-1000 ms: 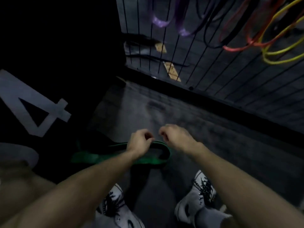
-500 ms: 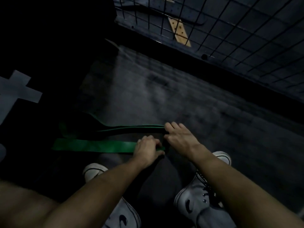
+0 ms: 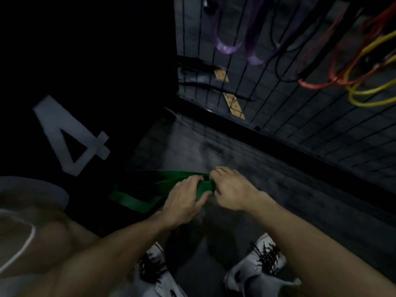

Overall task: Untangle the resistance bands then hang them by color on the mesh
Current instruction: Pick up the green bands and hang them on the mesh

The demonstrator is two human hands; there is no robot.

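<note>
Dim floor (image 3: 214, 151), mesh (image 3: 300, 108) beyond; both hands' grip (image 3: 184, 198) (image 3: 233, 189) pinching green band (image 3: 137, 202)

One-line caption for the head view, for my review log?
Both hands grip a green band on the floor below a mesh with hung bands.

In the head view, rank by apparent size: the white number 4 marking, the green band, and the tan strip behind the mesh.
1. white number 4 and green band: look alike in extent, band partly covered by the hands; unranked.
2. tan strip: smallest, though farther away.
</note>
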